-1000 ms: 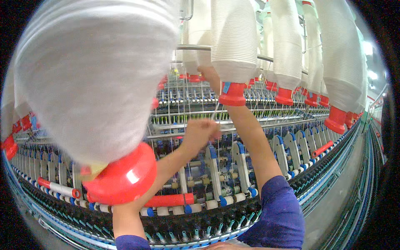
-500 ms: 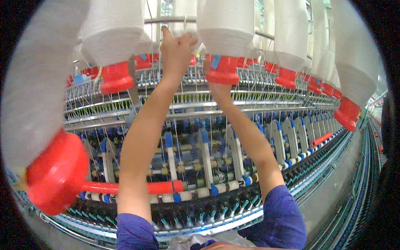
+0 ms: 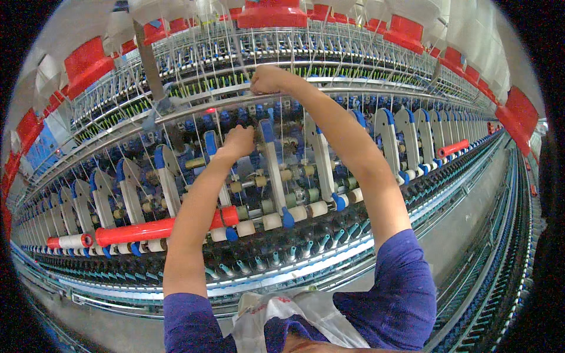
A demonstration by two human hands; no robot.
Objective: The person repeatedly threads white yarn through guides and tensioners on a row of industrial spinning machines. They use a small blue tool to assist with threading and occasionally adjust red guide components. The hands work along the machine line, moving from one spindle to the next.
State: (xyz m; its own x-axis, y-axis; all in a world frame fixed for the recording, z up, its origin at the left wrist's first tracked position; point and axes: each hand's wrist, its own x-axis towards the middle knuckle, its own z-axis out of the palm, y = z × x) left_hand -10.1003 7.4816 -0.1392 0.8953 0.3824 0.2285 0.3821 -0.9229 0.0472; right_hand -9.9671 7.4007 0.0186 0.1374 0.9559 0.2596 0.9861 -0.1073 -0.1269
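My right hand [image 3: 269, 80] is closed at the metal rail [image 3: 335, 90] above the row of grey arms. A pale roving strand [image 3: 238, 46] comes down from the bobbins overhead to its fingers. Lower and a little to the left, my left hand [image 3: 239, 142] is also closed, its fingertips beside the blue-tipped grey arm [image 3: 268, 138] of the spinning frame. Whatever lies in its fingers is too small or hidden to see. Below that hand, a long red bobbin tube [image 3: 138, 232] lies across the white rollers, partly behind my left forearm.
White roving bobbins with red bases [image 3: 273, 15] hang along the top. A shorter tube with white yarn [image 3: 72, 241] lies at the left, and another red tube [image 3: 454, 147] rests at the right. Teal spindles [image 3: 292, 253] line the front. An aisle [image 3: 447, 226] runs along the right.
Both hands have come down from among the hanging bobbins, the left to the grey arms, the right to the rail. The view has tilted downward, and the overhead bobbins sit higher in it.
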